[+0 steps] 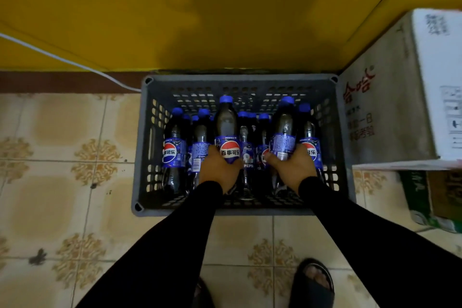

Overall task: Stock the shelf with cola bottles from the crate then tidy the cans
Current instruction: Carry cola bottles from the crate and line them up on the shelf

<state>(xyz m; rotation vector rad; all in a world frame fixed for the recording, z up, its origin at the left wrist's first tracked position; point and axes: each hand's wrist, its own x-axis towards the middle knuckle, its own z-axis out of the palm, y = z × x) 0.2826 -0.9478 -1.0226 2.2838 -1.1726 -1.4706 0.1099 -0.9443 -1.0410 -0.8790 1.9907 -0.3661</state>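
- Two cola bottles stood raised above the rest in the grey crate (150, 147), mid-frame: one (226, 127) gripped by the left hand (218, 170), one (283, 130) by the right hand (293, 167), fingers curled round each label
- Both bottles' long axes ran upright, blue caps pointing to the top of the frame; each hand sat on its own bottle, neither nearer
- Other bottles (175, 142) crowded close beside them, touching
- No shelf was visible; lifting straight up looked unobstructed
- A cardboard box (390, 112) stood just right of the crate, a white cable (62, 59) at upper left
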